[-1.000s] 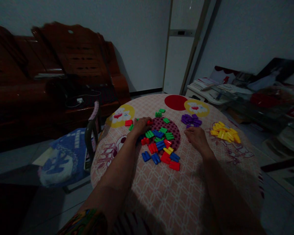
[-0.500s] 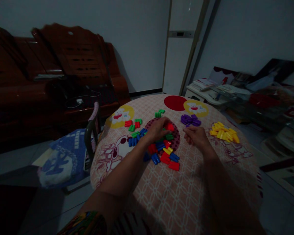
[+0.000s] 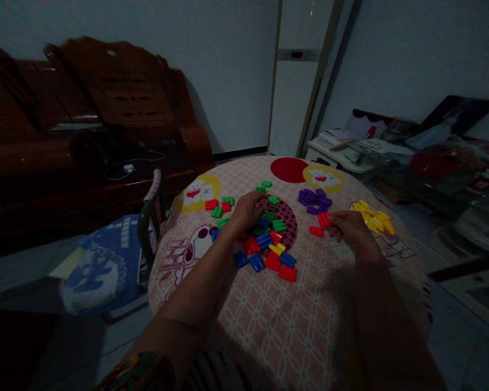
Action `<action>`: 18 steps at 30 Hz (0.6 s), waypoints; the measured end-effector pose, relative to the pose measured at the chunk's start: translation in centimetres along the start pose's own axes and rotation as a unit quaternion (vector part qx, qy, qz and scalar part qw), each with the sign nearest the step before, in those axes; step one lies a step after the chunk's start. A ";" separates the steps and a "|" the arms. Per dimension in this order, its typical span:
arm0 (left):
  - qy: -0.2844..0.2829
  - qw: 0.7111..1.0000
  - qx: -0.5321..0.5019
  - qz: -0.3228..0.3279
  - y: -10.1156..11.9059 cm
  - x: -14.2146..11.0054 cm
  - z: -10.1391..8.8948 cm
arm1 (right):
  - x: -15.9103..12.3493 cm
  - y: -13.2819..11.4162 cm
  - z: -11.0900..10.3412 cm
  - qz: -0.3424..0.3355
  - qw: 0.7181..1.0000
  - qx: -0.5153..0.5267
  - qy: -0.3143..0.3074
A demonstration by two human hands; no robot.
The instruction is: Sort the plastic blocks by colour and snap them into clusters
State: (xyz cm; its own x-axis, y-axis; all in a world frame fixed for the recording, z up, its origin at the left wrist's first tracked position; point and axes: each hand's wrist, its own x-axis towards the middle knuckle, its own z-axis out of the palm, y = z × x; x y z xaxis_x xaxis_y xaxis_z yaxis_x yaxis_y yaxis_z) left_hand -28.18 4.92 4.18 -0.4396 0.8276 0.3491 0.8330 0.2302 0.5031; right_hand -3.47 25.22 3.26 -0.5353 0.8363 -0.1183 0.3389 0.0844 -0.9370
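Observation:
My left hand [image 3: 248, 210] reaches over the left side of a mixed pile of small plastic blocks, its fingers apart and partly hidden. A green block [image 3: 273, 200] lies just beyond its fingertips. In my right hand [image 3: 349, 227], thumb and fingers pinch a red block [image 3: 324, 219] just right of the pile. Beside it on the cloth is another red block [image 3: 316, 232]. Red, blue and green blocks and a yellow block [image 3: 277, 248] make up the mixed pile. Purple blocks [image 3: 314, 201] sit behind the held block, and yellow blocks [image 3: 377, 220] are heaped behind my right hand.
The round table wears a patterned pink cloth [image 3: 264, 320]. Small groups of red and green blocks [image 3: 221, 206] lie at its left. A chair with a blue cover [image 3: 106, 260] stands left, a wooden sofa [image 3: 118, 103] behind, and a cluttered side table [image 3: 350, 157] at right.
My right hand has moved right and nearer, from the purple blocks, and now pinches a red block. A red block by my left hand has left the pile; another red one lies at right.

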 end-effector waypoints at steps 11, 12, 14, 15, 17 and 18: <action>-0.084 0.969 0.174 -0.154 -6.4 -0.9 -2.7 | 0.2 0.9 -0.2 -0.068 0.936 -0.343 0.043; -0.093 0.967 0.181 -0.153 -6.4 -0.9 -2.8 | 0.3 1.0 -0.3 -0.088 0.923 -0.371 0.055; -0.106 0.962 0.195 -0.159 -6.2 -1.0 -2.9 | 0.5 1.1 -0.5 -0.106 0.908 -0.400 0.064; -0.111 0.961 0.198 -0.160 -6.1 -1.0 -2.8 | 0.6 1.2 -0.5 -0.106 0.906 -0.404 0.062; -0.120 0.966 0.179 -0.142 -5.8 -0.9 -2.7 | 0.7 1.3 -0.5 -0.103 0.905 -0.406 0.071; -0.115 0.972 0.161 -0.130 -5.7 -0.8 -2.7 | 0.7 1.3 -0.4 -0.102 0.905 -0.404 0.083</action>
State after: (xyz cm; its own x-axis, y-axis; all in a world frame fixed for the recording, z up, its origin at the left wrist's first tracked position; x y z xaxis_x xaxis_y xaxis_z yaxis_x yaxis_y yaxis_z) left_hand -33.50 1.58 3.11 -0.5933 0.8040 0.0398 0.7822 0.5641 0.2647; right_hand -3.08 26.19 2.08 -0.5493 0.8230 0.1447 0.7370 0.5588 -0.3802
